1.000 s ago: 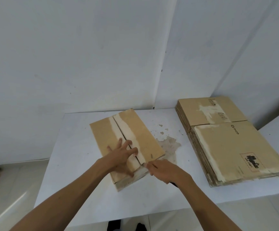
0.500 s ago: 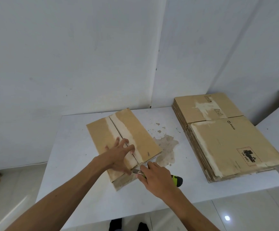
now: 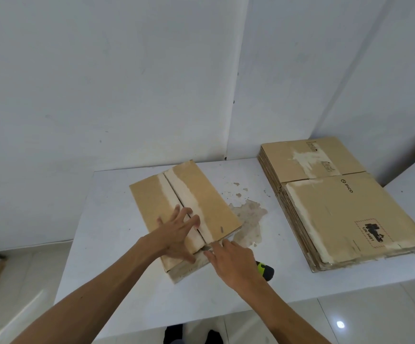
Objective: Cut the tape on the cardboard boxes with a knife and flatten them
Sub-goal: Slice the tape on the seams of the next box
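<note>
Gripping the knife (image 3: 263, 269), the right hand (image 3: 233, 260) has reached the box (image 3: 201, 202) seam; left hand (image 3: 179, 234) stays spread flat.

Brown cardboard box (image 3: 199, 194) with pale seam strip; yellow-green-and-black knife (image 3: 264, 269); stained white table (image 3: 117, 256).

Bare packing rm: white table (image 3: 117, 244), flattened box stack (image 3: 345, 209), tiled floor (image 3: 365, 321).

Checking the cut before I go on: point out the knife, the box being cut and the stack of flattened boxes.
knife (image 3: 266, 268): head view, yellow-and-black handle end behind the right hand.
box being cut (image 3: 208, 199): head view, right top flap.
stack of flattened boxes (image 3: 337, 209): head view, top sheet's bare middle.
</note>
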Available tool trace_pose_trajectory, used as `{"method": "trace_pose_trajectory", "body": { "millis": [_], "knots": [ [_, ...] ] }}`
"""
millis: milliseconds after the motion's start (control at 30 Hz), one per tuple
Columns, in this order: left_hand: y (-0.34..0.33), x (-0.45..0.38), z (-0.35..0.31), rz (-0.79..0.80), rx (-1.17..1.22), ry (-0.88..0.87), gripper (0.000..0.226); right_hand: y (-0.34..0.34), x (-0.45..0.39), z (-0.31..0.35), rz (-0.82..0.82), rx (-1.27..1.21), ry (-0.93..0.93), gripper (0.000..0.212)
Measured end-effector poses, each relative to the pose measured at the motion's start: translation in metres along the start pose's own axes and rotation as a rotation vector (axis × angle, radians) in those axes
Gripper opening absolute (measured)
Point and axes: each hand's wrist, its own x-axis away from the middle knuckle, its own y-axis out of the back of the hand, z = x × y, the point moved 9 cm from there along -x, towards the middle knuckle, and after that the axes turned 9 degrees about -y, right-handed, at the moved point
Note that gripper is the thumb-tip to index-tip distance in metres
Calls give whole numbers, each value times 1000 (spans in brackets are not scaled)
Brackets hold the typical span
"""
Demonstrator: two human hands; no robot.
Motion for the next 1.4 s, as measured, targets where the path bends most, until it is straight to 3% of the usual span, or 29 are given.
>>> {"method": "trace_pose_trajectory", "body": {
  "millis": [233,400,467,667,800,933,1133,1267,1333,1400],
  "knots": [
    [6,1,-3,-78,34,2,72,9,-17,-10,152,18,45,55],
    [15,8,2,-172,123,37,68,-12,-11,-26,616,-317,-61,43],
    [13,11,6,-162,102,38,53,-11,-10,-29,683,-347,-51,44],
    [23,14,2,-180,9,82,22,-5,-26,-34,586,-410,-85,46],
    [33,5,-7,-268,-107,129,23,-10,-19,-28,611,-352,-90,45],
    [31,7,3,-214,47,224,36,-15,-6,-24,600,-314,-117,57],
    [29,12,12,-219,43,202,12,-16,10,-9,616,-345,-95,59],
    [27,10,15,-189,48,274,24,-29,18,5,626,-289,-83,67],
    [25,10,15,-163,181,304,40,-28,19,9,608,-270,-82,66],
    [21,13,17,-141,482,330,41,-26,20,11,588,-255,-83,65]
  ]
}}
